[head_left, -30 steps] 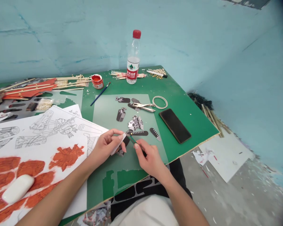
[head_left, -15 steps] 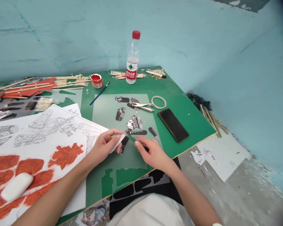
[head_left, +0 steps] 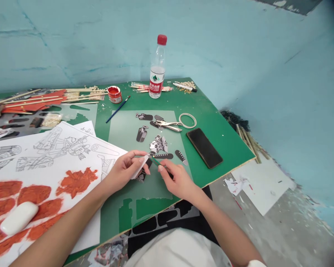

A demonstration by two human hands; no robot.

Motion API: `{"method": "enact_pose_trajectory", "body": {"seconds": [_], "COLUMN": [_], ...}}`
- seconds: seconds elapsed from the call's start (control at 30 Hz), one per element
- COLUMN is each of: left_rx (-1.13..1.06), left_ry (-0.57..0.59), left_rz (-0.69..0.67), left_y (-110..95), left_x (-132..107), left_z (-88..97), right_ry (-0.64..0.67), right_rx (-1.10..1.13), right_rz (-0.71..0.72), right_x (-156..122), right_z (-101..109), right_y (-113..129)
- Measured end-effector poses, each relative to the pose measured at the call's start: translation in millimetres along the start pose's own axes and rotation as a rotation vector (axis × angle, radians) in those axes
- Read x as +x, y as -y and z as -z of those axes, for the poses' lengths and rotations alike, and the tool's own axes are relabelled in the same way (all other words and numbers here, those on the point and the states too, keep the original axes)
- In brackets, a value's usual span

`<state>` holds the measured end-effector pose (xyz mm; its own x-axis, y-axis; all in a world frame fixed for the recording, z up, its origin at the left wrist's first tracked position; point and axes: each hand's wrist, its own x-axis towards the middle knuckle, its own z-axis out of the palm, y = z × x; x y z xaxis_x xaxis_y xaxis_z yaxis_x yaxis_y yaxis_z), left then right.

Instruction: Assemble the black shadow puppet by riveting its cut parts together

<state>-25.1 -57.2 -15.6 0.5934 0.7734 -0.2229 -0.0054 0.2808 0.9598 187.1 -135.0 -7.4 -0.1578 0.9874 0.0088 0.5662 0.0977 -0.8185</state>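
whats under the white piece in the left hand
A black patterned cutout pokes out beneath the white piece held by the left hand, over a pale sheet. The piece and hand cover the rest of the cutout.

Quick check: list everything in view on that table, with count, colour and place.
water bottle: one, clear with red cap, far edge
paint pot: one, red, left of bottle
brush: one, blue, beside pot
pliers: one, silver, mid-table
tape ring: one, white, right of pliers
phone: one, black, right side
cutouts: several, black, centre
drawings: several, white, left
sticks: many, wooden, far left
left hand: one, pinching white paper piece
right hand: one, gripping green tool
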Motion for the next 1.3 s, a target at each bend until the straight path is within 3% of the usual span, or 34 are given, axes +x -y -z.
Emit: {"method": "enact_pose_trajectory", "body": {"seconds": [0.33, 0.67, 1.0, 1.3], "left_rx": [-0.046, -0.016, -0.027, 0.037], "left_ry": [0.089, 0.021, -0.017, 0.0], "left_rz": [-0.021, -0.019, -0.002, -0.037], "left_y": [-0.6, 1.1, 2.9, -3.8], "left_x": [1.3, -0.1, -1.5, -1.7], "left_z": [3.5, 1.4, 0.1, 1.9], "right_ry": [-0.029, 0.008, 0.046, 0.104], "right_rx": [0.055, 0.051, 0.136, 0.108], "right_rz": [-0.017, -0.057, -0.082, -0.037], "right_x": [-0.4, 4.7, 4.4, 9.9], "right_z": [-2.4, -2.6, -3.7, 17.9], "right_y": [-5.4, 9.4, 5.3, -3.5]}}
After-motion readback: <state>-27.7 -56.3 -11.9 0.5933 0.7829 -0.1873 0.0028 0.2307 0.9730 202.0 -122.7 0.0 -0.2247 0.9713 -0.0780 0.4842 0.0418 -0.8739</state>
